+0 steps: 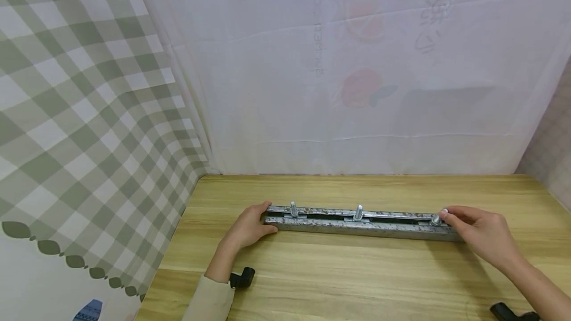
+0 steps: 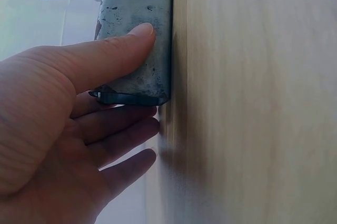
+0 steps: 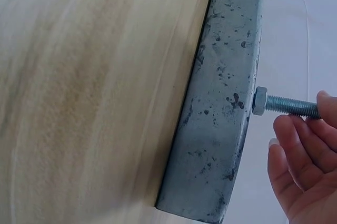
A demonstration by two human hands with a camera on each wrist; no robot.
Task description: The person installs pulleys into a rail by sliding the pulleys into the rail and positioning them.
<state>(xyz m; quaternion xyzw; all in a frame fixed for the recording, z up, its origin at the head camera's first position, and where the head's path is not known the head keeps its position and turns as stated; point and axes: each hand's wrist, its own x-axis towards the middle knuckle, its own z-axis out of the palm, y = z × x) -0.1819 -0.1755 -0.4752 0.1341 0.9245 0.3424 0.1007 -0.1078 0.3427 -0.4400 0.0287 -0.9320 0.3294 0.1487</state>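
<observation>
A spotted grey metal channel [image 1: 330, 225] lies on the wooden table with its slot facing up. Three threaded bolts stand along the slot, a left bolt [image 1: 293, 208], a middle bolt [image 1: 359, 212] and a right bolt [image 3: 289, 105], with a hex nut [image 3: 260, 101] low on the right one. My left hand [image 1: 250, 224] grips the channel's left end, its thumb on the near side wall in the left wrist view. Over the right end, my right hand [image 1: 486, 232] pinches the top of the right bolt between thumb and fingers.
Black straps or fittings show by the left wrist [image 1: 243, 278] and at the lower right [image 1: 513, 312]. A white printed sheet [image 1: 285, 88] hangs behind the table [image 1: 357, 281]. Green checked cloth [image 1: 89, 113] covers the left side.
</observation>
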